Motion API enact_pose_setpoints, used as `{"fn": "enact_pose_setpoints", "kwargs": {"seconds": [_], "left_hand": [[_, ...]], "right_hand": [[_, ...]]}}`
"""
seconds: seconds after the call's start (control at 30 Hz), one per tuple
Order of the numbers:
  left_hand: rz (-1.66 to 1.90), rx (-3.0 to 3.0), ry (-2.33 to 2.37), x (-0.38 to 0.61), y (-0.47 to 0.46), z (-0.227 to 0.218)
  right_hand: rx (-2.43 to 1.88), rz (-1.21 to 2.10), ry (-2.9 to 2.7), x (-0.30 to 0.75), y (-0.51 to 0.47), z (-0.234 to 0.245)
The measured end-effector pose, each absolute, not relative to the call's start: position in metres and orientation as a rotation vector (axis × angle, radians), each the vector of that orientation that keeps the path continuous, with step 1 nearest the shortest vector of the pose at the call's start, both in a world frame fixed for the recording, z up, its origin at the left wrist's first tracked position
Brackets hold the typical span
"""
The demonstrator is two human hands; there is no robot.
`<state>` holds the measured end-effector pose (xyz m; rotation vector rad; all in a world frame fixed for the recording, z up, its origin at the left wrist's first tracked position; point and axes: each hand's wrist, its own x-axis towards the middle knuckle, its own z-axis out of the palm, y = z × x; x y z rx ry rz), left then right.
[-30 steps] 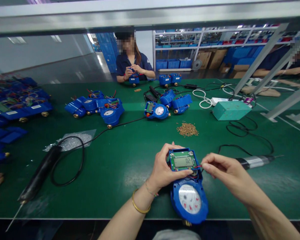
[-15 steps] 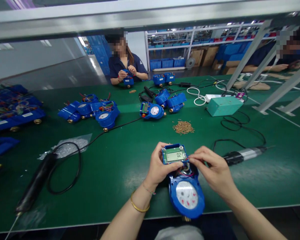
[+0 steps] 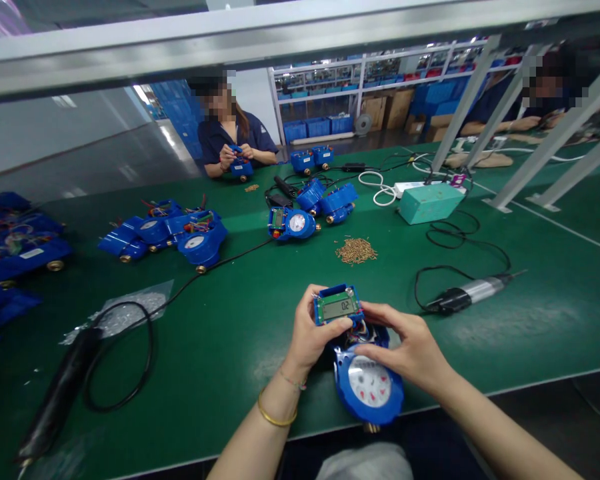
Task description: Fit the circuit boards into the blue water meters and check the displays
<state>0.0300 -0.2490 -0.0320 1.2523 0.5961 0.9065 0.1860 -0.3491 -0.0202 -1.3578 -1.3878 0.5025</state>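
Observation:
A blue water meter (image 3: 369, 383) with a round white dial lies at the near table edge, its brass fitting toward me. Above the dial sits its display module (image 3: 338, 307), a green circuit board whose screen reads 0.2. My left hand (image 3: 307, 337) is closed around the module's left side, thumb along its lower edge. On the other side, my right hand (image 3: 405, 343) grips the meter, thumb on the housing above the dial and fingers by the module's right corner. Loose wires (image 3: 361, 331) show between module and housing; the right fingertips are partly hidden.
Beyond my hands lies a pile of small brass screws (image 3: 356, 251). An electric screwdriver (image 3: 473, 293) rests at right, another (image 3: 60, 393) at left beside a plastic bag (image 3: 135, 308). More blue meters (image 3: 293, 223) stand farther back. A co-worker (image 3: 237, 137) sits opposite, and metal posts (image 3: 520, 160) rise at right.
My right hand has moved from pinching at the wires beside the display module to gripping the meter housing, thumb lower. My left hand keeps its hold. The view has shifted slightly.

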Motion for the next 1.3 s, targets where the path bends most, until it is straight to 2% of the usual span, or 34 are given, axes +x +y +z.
{"fn": "enact_pose_setpoints", "kwargs": {"seconds": [0.27, 0.5, 0.93, 1.13, 1.3], "left_hand": [[0.890, 1.328, 0.574, 0.028, -0.249, -0.030], [0.901, 1.435, 0.524, 0.024, -0.246, -0.032], [0.848, 1.434, 0.519, 0.028, -0.245, -0.033], [0.863, 1.337, 0.565, 0.030, -0.246, -0.037], [0.840, 1.258, 0.579, 0.032, -0.247, -0.040]], "right_hand": [[-1.340, 0.318, -1.354, 0.185, -0.343, -0.036], [-1.362, 0.255, -1.364, 0.181, -0.345, -0.025], [-1.553, 0.529, -1.255, 0.181, -0.344, -0.024], [-1.583, 0.467, -1.340, 0.182, -0.354, -0.027], [-1.637, 0.210, -1.455, 0.175, -0.355, -0.028]]}}
